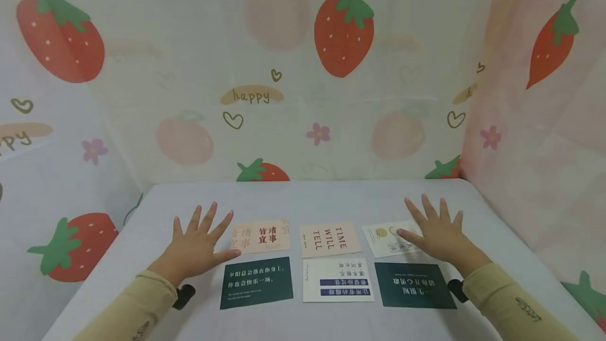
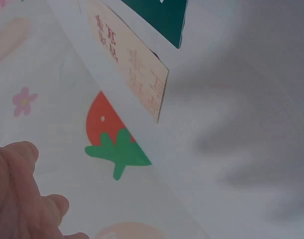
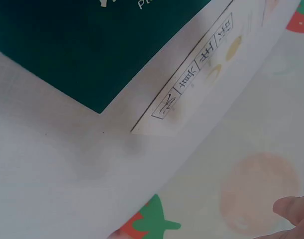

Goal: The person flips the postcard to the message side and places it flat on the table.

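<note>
Head view finds the left hand (image 1: 191, 249) and right hand (image 1: 442, 241) both spread wide, fingers fanned and straight, with nothing held in either. Six cards make two rows between them; taking the middle of the set as the dial's centre, the peach card (image 1: 262, 237) is at 10 o'clock, the TIME card (image 1: 330, 241) at 12, the moon card (image 1: 379, 240) at 2, the right green card (image 1: 415, 286) at 4, the barred card (image 1: 337, 280) at 6 and the left green card (image 1: 258, 284) at 8. Each should be light, thin and fairly stiff, prone to sliding or creasing; lying flat, it would best be taken by a corner or by pinching opposite edges. The hands sit near 9 and 3 and look raised, though their height is hard to judge. The left thumb points to 3 and the right toward 10, its tip overlapping the moon card in view. Sleeves (image 1: 516, 299) come in from 7 and 5 over the white table (image 1: 189, 325).
</note>
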Motion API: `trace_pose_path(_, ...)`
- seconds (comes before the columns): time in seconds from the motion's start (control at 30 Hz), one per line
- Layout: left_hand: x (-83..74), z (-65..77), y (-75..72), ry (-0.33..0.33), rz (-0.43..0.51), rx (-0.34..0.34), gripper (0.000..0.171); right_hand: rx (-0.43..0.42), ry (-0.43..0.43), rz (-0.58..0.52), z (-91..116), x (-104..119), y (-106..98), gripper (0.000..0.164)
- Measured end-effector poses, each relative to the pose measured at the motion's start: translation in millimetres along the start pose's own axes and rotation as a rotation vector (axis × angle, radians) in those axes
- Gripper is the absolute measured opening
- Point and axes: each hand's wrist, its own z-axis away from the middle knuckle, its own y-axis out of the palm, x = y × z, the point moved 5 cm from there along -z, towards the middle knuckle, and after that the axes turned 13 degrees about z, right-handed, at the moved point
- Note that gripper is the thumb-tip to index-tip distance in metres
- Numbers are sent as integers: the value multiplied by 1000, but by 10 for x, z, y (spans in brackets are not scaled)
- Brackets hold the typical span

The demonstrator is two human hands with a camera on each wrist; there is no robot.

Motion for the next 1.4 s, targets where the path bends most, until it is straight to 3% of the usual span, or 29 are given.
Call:
trace_pose_path(0.9, 10, -63, 46, -7, -24, 1, 88, 28, -23, -40, -49, 114, 27, 80)
trace_pose_path(1.4, 20, -87, 59, -23, -35, 14, 84, 31, -26, -38, -67, 119, 10, 82)
